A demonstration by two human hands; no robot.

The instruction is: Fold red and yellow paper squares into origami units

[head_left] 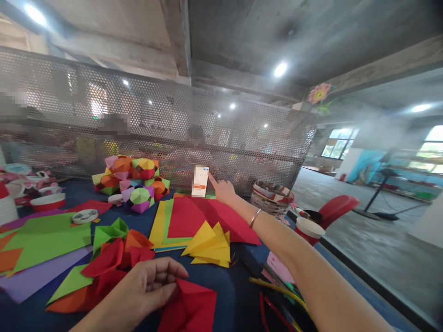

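Near the front of the dark blue table, my left hand (150, 286) pinches the upper corner of a folded red paper (194, 304) between thumb and fingers. My right hand (222, 188) reaches far forward, a finger stretched out to the screen of a phone (200, 182) that stands upright at the back. Between the hands lie a stack of red, green and yellow paper sheets (200, 219) and folded yellow paper triangles (212, 244). Just left of my left hand is a pile of folded red, orange and green paper pieces (117, 258).
Multicoloured paper balls (138, 198) sit at the back left, near green and purple sheets (55, 235). A perforated metal screen (155, 120) rises behind, people blurred beyond it. To the right are a woven basket (272, 198), a paper cup (309, 229) and a yellow-handled tool (277, 286).
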